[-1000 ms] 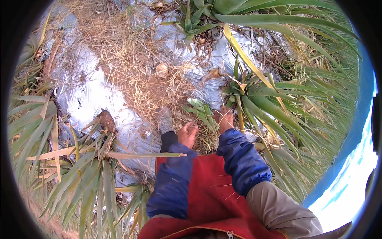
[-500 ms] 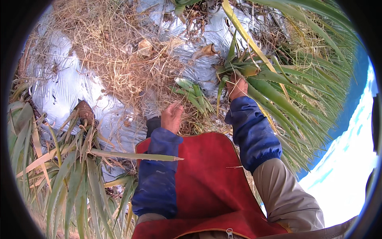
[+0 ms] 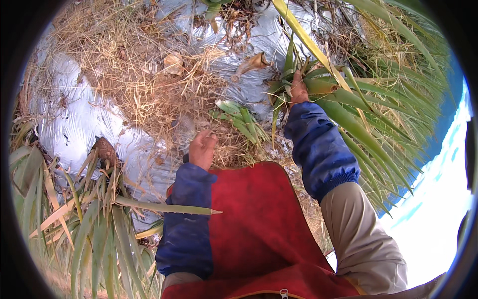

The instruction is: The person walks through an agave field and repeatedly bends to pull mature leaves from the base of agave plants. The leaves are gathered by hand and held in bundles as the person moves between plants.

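Note:
My right hand [image 3: 298,89] reaches into the middle of a spiky aloe plant [image 3: 343,99] at the right. Its fingers close about the base of a leaf there, and the fingertips are partly hidden among the leaves. Nearer to me, my left hand [image 3: 202,149] hovers low over dry straw with its fingers curled in, and nothing shows in it. Between the hands a small cut bunch of green aloe leaves [image 3: 240,119] lies on the ground. Both forearms wear blue sleeve covers, and a red apron [image 3: 254,199] hangs below them.
Dry straw [image 3: 149,74] covers much of the silvery plastic sheet [image 3: 67,109] on the ground. A second aloe plant [image 3: 102,199] spreads at the left, one toothed leaf crossing my left sleeve. A dry brown leaf piece [image 3: 251,65] lies beyond the cut bunch.
My right hand has moved farther forward into the aloe's centre. My left hand has shifted slightly left, its fingers still curled. The view has shifted a little.

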Tool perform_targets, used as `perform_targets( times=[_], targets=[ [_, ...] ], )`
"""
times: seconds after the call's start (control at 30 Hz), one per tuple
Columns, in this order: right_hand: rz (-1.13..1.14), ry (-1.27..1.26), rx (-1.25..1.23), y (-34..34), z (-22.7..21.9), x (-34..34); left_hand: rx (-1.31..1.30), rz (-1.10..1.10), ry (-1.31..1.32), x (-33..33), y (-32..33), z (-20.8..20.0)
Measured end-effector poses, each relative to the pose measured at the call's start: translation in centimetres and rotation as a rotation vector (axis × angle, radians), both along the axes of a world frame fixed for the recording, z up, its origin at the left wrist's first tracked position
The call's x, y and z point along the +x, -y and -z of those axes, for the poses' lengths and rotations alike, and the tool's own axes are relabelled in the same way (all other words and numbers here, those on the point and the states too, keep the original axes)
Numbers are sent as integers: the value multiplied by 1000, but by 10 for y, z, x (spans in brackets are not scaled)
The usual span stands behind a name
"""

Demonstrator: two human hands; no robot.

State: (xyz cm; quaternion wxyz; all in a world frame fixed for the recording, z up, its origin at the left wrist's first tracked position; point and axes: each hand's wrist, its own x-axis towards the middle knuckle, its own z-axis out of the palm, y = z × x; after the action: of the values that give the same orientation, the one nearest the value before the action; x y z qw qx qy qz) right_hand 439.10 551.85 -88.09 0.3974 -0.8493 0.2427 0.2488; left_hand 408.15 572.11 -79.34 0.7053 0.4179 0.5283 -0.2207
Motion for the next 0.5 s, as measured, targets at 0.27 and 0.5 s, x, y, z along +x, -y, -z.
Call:
perform_targets(
  times=[0.27, 0.5],
  targets=[
    [35, -111, 53, 56, 60, 78, -74, 38, 59, 23, 20, 10],
    [388, -351, 289, 14, 50, 100, 44, -46, -12, 32, -4, 14]
  ],
)
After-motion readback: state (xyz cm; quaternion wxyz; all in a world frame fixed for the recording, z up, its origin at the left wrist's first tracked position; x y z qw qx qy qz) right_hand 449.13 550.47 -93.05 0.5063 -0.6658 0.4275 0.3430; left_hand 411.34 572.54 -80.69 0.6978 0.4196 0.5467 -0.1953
